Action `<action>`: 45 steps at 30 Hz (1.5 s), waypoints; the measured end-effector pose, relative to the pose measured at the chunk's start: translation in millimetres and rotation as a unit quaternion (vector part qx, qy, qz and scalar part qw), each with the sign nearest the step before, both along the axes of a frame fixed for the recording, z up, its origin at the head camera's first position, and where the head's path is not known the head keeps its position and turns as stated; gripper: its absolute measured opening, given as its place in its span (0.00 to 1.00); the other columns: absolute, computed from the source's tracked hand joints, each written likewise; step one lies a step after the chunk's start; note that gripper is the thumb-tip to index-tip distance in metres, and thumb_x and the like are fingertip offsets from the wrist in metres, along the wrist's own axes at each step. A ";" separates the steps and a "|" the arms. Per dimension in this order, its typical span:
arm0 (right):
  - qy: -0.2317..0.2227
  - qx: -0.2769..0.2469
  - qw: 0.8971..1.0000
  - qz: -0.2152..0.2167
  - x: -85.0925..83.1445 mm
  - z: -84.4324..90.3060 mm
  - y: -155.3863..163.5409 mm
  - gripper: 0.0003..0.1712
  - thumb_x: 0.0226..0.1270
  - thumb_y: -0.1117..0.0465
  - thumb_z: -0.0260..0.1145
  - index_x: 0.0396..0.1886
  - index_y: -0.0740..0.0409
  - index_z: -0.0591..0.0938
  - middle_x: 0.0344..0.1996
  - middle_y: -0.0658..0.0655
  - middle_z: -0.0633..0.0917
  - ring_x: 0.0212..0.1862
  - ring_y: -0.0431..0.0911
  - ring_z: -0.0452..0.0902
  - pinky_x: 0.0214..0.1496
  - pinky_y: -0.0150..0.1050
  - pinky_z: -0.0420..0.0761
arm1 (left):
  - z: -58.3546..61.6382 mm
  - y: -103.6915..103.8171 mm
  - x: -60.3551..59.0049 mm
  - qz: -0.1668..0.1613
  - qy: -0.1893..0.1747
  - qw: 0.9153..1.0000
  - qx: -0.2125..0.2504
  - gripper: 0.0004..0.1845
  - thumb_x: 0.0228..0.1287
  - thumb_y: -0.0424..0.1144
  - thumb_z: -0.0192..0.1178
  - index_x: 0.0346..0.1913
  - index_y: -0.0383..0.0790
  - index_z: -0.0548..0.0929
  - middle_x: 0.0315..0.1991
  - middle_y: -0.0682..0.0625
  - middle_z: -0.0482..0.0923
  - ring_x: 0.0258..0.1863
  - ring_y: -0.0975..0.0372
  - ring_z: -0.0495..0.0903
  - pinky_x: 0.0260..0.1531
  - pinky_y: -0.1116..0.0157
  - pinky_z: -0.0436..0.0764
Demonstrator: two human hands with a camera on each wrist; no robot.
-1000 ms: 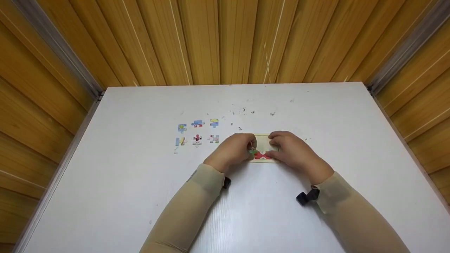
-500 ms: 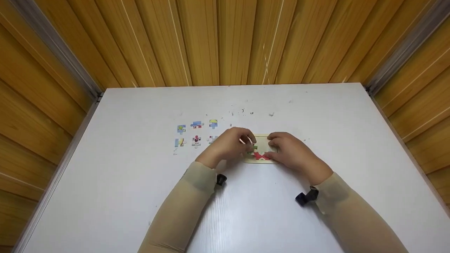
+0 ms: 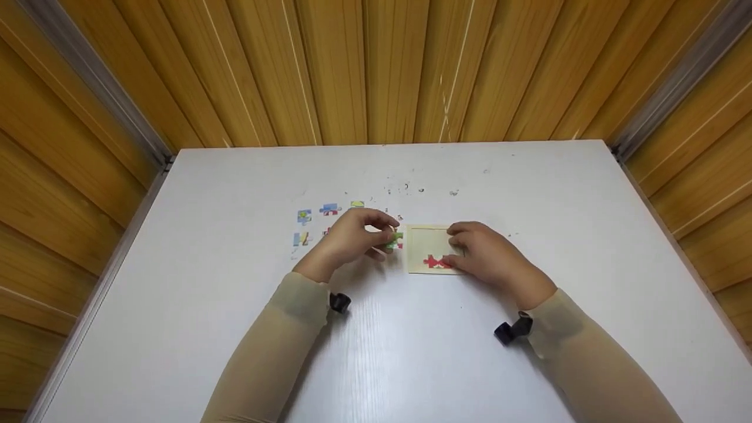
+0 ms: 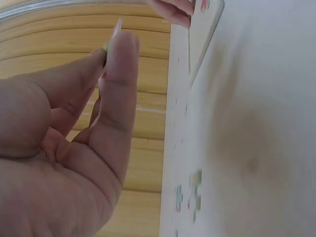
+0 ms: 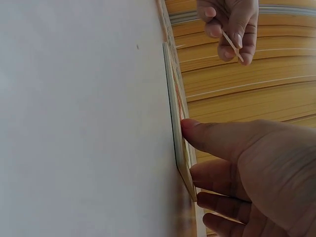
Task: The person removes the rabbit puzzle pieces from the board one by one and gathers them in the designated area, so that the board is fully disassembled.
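Left hand [image 3: 352, 238] has drawn leftward off the tray [image 3: 424, 234] since a second ago, taking the green piece [image 3: 395, 239] with it; piece now pinched between thumb and fingertips, just left of the tray, apparently lifted clear of the bench [image 3: 411, 352]. Looks like a piece pulled out. Right hand [image 3: 487, 255] rests at the tray's right edge, thumb pressing it, steadying. Red piece [image 3: 436, 262] sits in the tray. Loose pieces [image 3: 317, 223] lie left of centre frame, behind the left hand
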State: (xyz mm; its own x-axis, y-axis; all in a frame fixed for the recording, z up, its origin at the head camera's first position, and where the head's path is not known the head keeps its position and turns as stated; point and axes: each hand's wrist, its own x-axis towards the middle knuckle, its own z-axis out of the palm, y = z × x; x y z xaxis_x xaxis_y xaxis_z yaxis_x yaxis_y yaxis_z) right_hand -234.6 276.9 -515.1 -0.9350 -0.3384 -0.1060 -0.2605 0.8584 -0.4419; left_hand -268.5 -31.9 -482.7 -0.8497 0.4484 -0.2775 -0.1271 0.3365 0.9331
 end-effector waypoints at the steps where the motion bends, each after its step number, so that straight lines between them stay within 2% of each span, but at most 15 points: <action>1: -0.003 0.000 1.000 -0.002 0.3 -0.2 0.1 0.24 0.78 0.51 0.78 0.57 0.68 0.90 0.76 0.63 0.84 0.83 0.63 0.74 0.87 0.62 0.72 | 0.3 -5.5 0.4 0.007 -0.005 1.000 -0.001 0.17 0.81 0.31 0.69 0.68 0.36 0.88 0.56 0.43 0.85 0.45 0.53 0.95 0.44 0.61 0.95; 5: -0.005 -0.001 1.000 -0.002 0.0 -0.4 -0.3 0.23 0.78 0.51 0.78 0.55 0.68 0.91 0.76 0.64 0.83 0.83 0.63 0.73 0.87 0.62 0.71 | 1.6 -32.0 1.4 0.030 -0.018 0.999 0.002 0.19 0.82 0.29 0.66 0.71 0.35 0.87 0.60 0.41 0.83 0.48 0.51 0.96 0.47 0.60 0.95; 11: 0.003 -0.008 1.000 0.007 -2.1 -0.1 0.5 0.18 0.78 0.49 0.77 0.37 0.60 0.88 0.76 0.64 0.84 0.83 0.62 0.74 0.86 0.62 0.72 | 2.1 -73.9 2.7 0.050 -0.015 0.999 -0.007 0.21 0.81 0.27 0.65 0.73 0.33 0.84 0.64 0.39 0.82 0.44 0.57 0.93 0.48 0.61 0.95; 14: 0.001 -0.010 1.000 0.012 -3.5 -1.4 0.2 0.19 0.78 0.48 0.77 0.34 0.58 0.86 0.76 0.64 0.84 0.83 0.62 0.74 0.86 0.62 0.72 | -0.6 -94.2 5.7 0.062 -0.017 0.998 -0.021 0.22 0.81 0.27 0.65 0.73 0.34 0.84 0.66 0.39 0.81 0.44 0.58 0.94 0.49 0.61 0.95; 21: -0.007 -0.010 1.000 0.011 -4.5 -3.9 -2.2 0.22 0.77 0.46 0.78 0.46 0.63 0.91 0.77 0.63 0.83 0.84 0.62 0.72 0.88 0.62 0.70 | -3.7 -135.3 15.8 0.080 -0.026 0.995 -0.056 0.22 0.80 0.28 0.66 0.73 0.34 0.84 0.65 0.37 0.80 0.42 0.59 0.92 0.49 0.62 0.95; 24: -0.008 -0.010 1.000 0.011 -4.9 -3.7 -1.5 0.20 0.78 0.46 0.78 0.44 0.61 0.90 0.78 0.63 0.82 0.84 0.62 0.72 0.88 0.62 0.70 | -5.0 -148.4 19.9 0.081 -0.026 0.994 -0.071 0.22 0.80 0.28 0.66 0.73 0.34 0.84 0.64 0.37 0.80 0.43 0.58 0.92 0.49 0.62 0.95; 29: -0.011 -0.006 1.000 0.011 -5.6 -4.2 0.1 0.20 0.78 0.47 0.78 0.45 0.62 0.91 0.78 0.63 0.82 0.84 0.63 0.72 0.87 0.63 0.70 | -10.9 -164.9 27.2 0.081 -0.033 0.990 -0.107 0.21 0.80 0.31 0.67 0.71 0.39 0.87 0.65 0.38 0.81 0.42 0.59 0.92 0.48 0.63 0.94; 36: -0.006 -0.007 1.000 0.013 -5.9 -4.9 0.5 0.21 0.78 0.47 0.78 0.48 0.63 0.91 0.77 0.64 0.82 0.83 0.64 0.73 0.87 0.64 0.70 | -16.8 -176.1 35.4 0.087 -0.041 0.986 -0.138 0.19 0.80 0.32 0.68 0.69 0.38 0.88 0.61 0.39 0.81 0.41 0.59 0.92 0.47 0.64 0.94; 38: -0.004 -0.007 1.000 0.013 -5.5 -4.2 0.7 0.20 0.78 0.47 0.78 0.46 0.63 0.91 0.77 0.64 0.83 0.83 0.63 0.73 0.87 0.63 0.71 | -17.8 -176.5 36.2 0.091 -0.040 0.984 -0.145 0.19 0.79 0.32 0.69 0.68 0.37 0.89 0.58 0.40 0.82 0.41 0.59 0.91 0.46 0.64 0.94; 42: 0.003 -0.009 1.000 0.019 -4.5 -3.1 0.9 0.20 0.77 0.48 0.79 0.32 0.56 0.83 0.75 0.64 0.84 0.83 0.62 0.74 0.86 0.62 0.73 | -20.7 -176.0 36.9 0.089 -0.030 0.983 -0.161 0.18 0.77 0.32 0.71 0.66 0.35 0.91 0.55 0.40 0.85 0.41 0.59 0.89 0.45 0.65 0.93; 45: 0.009 -0.008 1.000 0.024 -3.9 -2.4 0.6 0.22 0.77 0.49 0.79 0.28 0.53 0.79 0.74 0.64 0.85 0.82 0.62 0.75 0.85 0.61 0.74 | -23.4 -173.5 36.4 0.093 -0.027 0.982 -0.163 0.17 0.75 0.31 0.72 0.63 0.35 0.92 0.55 0.40 0.87 0.42 0.59 0.89 0.45 0.65 0.93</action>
